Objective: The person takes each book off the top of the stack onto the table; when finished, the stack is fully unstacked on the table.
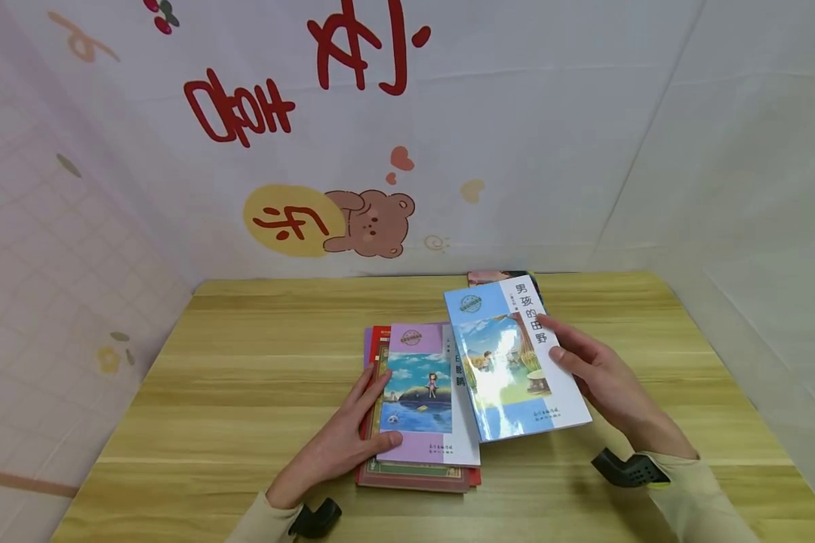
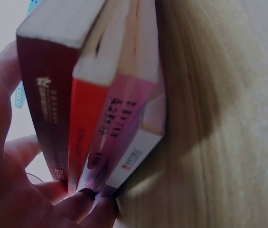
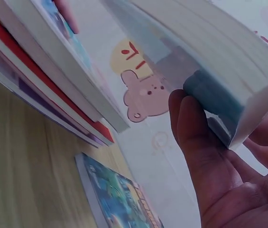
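Observation:
A blue-and-white paperback book (image 1: 505, 354) with a picture of a field is held up by my right hand (image 1: 614, 388), thumb on its cover near the right edge and fingers behind. Its page edges show in the right wrist view. To its left, a pink-and-white book (image 1: 417, 400) lies on top of a book stack (image 1: 414, 481). My left hand (image 1: 333, 445) grips the stack's left side, thumb on the top cover and fingers along the spines. The left wrist view shows a maroon spine (image 2: 48, 109), a red spine (image 2: 82, 123) and a purple spine (image 2: 117, 118).
Another book (image 3: 119, 194) with a colourful cover lies at the back of the wooden table (image 1: 258, 362), partly hidden behind the raised book in the head view. A white cloth wall (image 1: 550, 151) with a printed bear stands behind the table.

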Demonstrator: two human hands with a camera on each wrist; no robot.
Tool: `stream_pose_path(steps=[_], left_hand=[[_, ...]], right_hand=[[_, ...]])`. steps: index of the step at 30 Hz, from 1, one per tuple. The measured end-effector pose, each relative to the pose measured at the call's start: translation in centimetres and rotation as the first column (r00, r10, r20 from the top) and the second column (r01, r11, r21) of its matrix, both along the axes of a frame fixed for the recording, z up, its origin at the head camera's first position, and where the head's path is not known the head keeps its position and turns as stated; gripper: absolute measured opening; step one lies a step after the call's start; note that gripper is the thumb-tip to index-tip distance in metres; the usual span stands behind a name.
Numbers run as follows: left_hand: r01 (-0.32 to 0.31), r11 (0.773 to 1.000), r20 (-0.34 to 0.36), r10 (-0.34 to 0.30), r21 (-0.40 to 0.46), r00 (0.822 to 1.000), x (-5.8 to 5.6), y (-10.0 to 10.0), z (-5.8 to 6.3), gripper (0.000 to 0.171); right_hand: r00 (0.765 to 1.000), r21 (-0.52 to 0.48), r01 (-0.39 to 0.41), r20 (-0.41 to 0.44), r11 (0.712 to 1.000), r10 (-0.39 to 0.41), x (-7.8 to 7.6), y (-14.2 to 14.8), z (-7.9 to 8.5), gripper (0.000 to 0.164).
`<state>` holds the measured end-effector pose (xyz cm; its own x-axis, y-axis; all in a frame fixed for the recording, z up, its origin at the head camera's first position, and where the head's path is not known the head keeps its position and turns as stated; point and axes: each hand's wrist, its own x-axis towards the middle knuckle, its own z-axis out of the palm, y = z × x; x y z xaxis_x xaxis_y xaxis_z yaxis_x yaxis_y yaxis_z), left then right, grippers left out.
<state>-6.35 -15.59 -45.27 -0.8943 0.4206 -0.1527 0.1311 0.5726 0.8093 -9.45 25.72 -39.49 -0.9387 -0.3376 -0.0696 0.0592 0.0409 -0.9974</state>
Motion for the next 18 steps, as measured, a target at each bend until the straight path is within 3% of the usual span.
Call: stream_pose_path(steps=[10,18], left_hand=[[-0.005,1.000,0.003,0.005,0.006,1.000,-0.1,0.1,0.2,0.093],[-0.010,1.000,0.008,0.010,0.010,1.000,0.0,0.2,0.2,0.093]], right_hand=[[0.998,-0.050,0.064,0.010,0.997,-0.064,-0.2,2.5,0.2,0.054],[0.998,-0.057,0.059,-0.020,0.997,-0.060,-0.8,4.3,0.2,0.056]])
